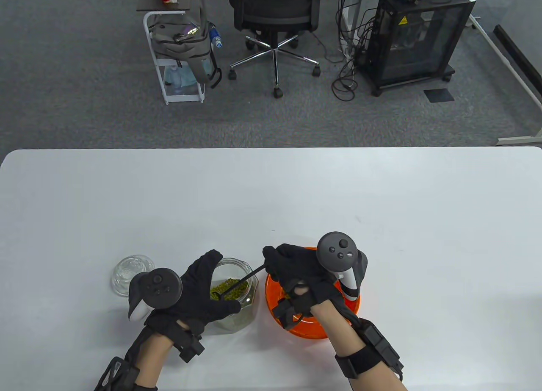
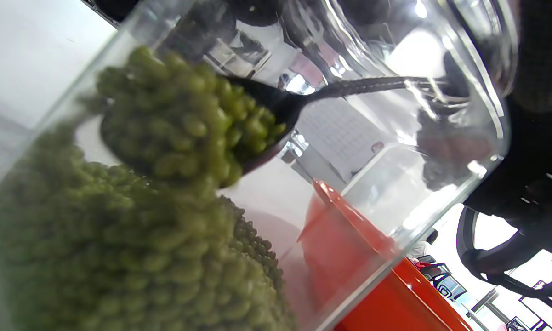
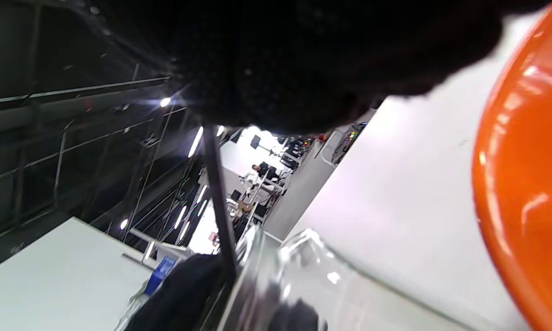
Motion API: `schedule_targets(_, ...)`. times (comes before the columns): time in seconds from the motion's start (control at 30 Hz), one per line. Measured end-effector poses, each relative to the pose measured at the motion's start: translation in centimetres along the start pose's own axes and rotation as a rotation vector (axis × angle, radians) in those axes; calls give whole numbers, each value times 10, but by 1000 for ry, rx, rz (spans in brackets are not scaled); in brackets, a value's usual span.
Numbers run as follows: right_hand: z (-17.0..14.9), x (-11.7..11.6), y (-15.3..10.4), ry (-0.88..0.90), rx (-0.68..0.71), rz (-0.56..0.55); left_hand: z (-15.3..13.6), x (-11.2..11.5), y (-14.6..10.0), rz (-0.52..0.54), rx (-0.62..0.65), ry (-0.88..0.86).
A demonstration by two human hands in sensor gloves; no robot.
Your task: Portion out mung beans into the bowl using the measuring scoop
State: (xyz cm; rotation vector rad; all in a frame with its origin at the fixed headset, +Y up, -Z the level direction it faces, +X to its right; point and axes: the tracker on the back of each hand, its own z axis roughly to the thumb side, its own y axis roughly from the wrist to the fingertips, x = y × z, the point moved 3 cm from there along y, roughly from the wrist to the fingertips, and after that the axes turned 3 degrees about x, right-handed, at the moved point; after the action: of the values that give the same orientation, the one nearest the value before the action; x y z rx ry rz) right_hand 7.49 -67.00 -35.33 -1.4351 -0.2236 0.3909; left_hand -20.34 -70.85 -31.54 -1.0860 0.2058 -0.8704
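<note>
A clear glass jar [image 1: 237, 295] of green mung beans [image 1: 228, 287] stands near the table's front edge. My left hand [image 1: 199, 293] grips it round the side. Just right of it sits an orange bowl [image 1: 315, 323]. My right hand [image 1: 296, 272], above the bowl's left part, holds the handle of a thin black measuring scoop [image 1: 241, 283] that reaches down-left into the jar. In the left wrist view the scoop's head [image 2: 184, 133] is heaped with beans above the bean pile [image 2: 133, 257], inside the jar wall [image 2: 441, 193]. The right wrist view shows the handle [image 3: 218, 193], the jar rim [image 3: 303, 257] and the bowl [image 3: 524, 184].
A clear glass lid [image 1: 131, 274] lies on the white table [image 1: 271, 196] left of my left hand. Beyond the table's far edge stand an office chair [image 1: 275, 9], a trolley with a backpack [image 1: 182, 48] and a black cabinet [image 1: 417, 39] on the carpet.
</note>
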Motion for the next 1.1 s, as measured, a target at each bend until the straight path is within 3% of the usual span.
schedule_targets(0.53, -25, 39, -10, 144, -74, -97, 0, 1, -1, 1, -2, -4)
schedule_targets(1.1, -36, 57, -13, 265, -108, -133, 0, 0, 0, -1, 0, -5)
